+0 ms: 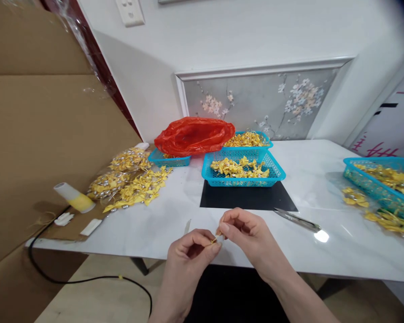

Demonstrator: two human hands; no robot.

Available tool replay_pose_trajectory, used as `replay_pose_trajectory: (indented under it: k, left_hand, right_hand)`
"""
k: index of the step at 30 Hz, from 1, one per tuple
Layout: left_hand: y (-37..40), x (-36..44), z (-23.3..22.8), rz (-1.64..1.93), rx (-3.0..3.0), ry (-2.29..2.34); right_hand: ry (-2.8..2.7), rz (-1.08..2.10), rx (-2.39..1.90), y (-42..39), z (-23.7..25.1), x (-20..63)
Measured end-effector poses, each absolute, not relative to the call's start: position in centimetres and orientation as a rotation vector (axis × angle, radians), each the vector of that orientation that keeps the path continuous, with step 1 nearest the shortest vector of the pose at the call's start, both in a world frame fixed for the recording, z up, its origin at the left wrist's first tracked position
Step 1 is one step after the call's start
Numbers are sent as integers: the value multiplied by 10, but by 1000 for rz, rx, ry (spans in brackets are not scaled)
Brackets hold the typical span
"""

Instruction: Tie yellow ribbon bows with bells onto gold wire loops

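Fingers of left hand (191, 249) and right hand (245, 229) pinch one small yellow bow (217, 239) together at six o'clock, bench (175, 224) edge close for steadiness, blue basket (243, 172) of bows waiting at twelve.

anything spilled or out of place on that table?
Yes. Yellow bows lie heaped loose on the table at left, outside the blue baskets; more lie loose beside the right basket. Both hands pinch one small yellow piece.

Four blue mesh baskets (242, 172) are sitting on the table, along with one red plastic bag (193, 134), one black mat (247, 197), one pair of scissors (298, 220), one yellow-tipped spool (74, 197), and what are probably three loose heaps of yellow bows (134, 181).
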State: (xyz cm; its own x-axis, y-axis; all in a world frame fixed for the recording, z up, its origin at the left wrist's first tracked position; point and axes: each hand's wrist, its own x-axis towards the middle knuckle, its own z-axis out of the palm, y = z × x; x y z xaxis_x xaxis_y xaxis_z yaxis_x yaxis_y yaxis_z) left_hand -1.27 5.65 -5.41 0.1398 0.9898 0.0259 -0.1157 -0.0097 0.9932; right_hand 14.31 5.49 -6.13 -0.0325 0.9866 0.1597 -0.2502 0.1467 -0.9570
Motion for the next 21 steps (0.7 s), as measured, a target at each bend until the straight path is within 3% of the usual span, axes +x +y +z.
replay_pose_trajectory:
  k: [21]
  left_hand:
    - [55, -16, -59, 1265, 1142, 1012]
  right_hand:
    - [-1252, 1115, -979, 51, -59, 144]
